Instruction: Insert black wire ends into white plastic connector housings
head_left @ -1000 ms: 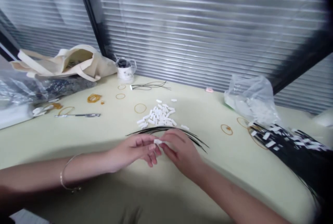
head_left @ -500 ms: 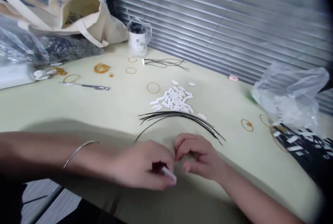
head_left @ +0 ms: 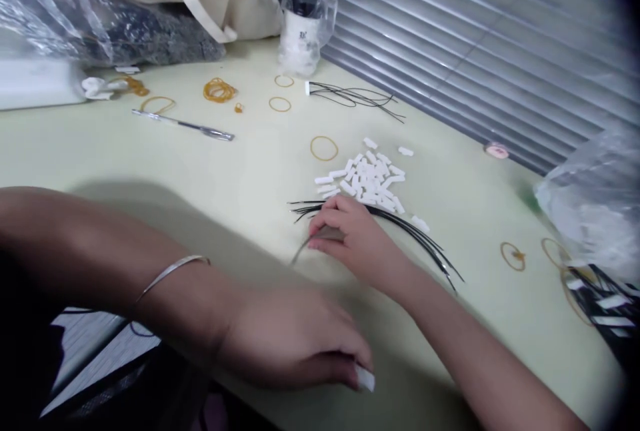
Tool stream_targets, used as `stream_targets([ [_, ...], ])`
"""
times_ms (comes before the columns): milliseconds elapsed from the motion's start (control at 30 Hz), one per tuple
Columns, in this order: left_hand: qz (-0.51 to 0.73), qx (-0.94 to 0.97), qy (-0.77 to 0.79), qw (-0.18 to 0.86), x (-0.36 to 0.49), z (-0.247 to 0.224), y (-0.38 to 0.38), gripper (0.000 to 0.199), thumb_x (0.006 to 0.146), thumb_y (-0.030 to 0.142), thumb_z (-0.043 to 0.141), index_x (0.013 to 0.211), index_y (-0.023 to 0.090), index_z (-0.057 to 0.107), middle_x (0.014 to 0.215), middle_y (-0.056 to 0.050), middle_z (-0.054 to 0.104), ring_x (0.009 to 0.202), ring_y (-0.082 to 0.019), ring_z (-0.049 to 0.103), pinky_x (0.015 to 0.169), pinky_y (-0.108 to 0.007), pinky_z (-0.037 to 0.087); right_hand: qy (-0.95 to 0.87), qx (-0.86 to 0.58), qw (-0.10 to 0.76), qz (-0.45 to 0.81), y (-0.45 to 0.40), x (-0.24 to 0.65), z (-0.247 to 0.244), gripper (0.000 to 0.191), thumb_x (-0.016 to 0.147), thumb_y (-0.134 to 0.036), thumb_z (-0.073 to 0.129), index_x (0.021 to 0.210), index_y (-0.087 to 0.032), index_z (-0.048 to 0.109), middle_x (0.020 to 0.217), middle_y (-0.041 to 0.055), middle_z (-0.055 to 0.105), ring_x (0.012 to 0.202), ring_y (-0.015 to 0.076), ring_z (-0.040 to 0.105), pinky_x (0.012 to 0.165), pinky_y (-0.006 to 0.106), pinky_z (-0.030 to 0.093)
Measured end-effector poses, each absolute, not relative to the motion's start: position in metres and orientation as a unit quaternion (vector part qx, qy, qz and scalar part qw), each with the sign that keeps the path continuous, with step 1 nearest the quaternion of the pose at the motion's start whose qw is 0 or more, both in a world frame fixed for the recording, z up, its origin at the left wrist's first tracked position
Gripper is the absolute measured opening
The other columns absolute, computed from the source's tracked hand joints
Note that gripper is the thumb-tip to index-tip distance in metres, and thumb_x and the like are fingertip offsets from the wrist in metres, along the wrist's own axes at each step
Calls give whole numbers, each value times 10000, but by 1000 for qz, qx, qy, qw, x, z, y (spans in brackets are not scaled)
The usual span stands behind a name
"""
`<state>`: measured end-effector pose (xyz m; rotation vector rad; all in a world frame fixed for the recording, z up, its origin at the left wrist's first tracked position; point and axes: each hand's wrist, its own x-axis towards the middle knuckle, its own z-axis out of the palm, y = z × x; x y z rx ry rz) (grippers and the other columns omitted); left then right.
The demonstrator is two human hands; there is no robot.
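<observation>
My left hand (head_left: pixel 300 341) is low in the view, closed on a small white plastic connector (head_left: pixel 365 378) that pokes out past the thumb and fingertip. My right hand (head_left: pixel 353 241) reaches over a bundle of thin black wires (head_left: pixel 413 225). Its thumb and fingers pinch one black wire (head_left: pixel 300 249), whose end curves down to the left. Just behind the bundle lies a loose pile of white connectors (head_left: pixel 371 176); the fingers partly cover the wires in front of it.
Rubber bands (head_left: pixel 324 148), a pen (head_left: pixel 183 125) and a connector with wires (head_left: pixel 355 94) lie farther back. A bagged cup (head_left: pixel 303 34) and a cloth tote (head_left: pixel 235 1) stand behind. At right are a clear plastic bag (head_left: pixel 595 197) and finished-looking wires with white connectors (head_left: pixel 613 311).
My right hand has moved up to the bundle and closed on a wire. My left hand has dropped lower and right, still with the connector. The camera view has shifted.
</observation>
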<state>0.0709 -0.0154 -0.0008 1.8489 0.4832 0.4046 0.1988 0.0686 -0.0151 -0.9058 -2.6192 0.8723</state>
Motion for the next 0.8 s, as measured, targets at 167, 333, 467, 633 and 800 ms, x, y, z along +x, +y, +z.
stream_targets([
  [167,138,626,327,694,58,6,-19,192,830,256,509,941,146,621,891,-69,691,812,-145,636,711,-203,475,-886,-370,140,243,54,214,-14,77,780,-205,612,726,-196,558,809,41,545,816,199,490,774,396,403],
  [333,200,573,410,681,34,5,-14,159,795,280,543,886,181,627,777,-8,613,679,-105,554,583,-182,420,-907,-306,150,248,45,216,-18,57,817,-183,557,865,-213,559,965,50,527,917,189,459,802,357,410],
  [467,221,471,394,758,25,4,-2,108,799,256,561,859,169,585,728,15,587,629,-78,545,602,-191,447,-908,-316,159,227,44,210,-20,82,820,-130,505,782,-199,482,933,56,536,915,198,464,790,364,407],
  [633,282,453,395,748,24,0,11,82,822,213,540,835,138,570,689,24,572,635,-68,548,649,-203,457,-826,-422,271,259,41,212,-19,52,872,-174,425,839,-212,439,743,8,544,636,121,497,562,248,405],
  [800,344,450,398,721,22,-5,15,113,861,248,500,866,139,531,696,23,561,664,-72,531,654,-206,418,-822,-391,274,309,38,215,-12,86,879,-203,447,837,-212,521,706,-6,542,630,109,491,563,236,387],
])
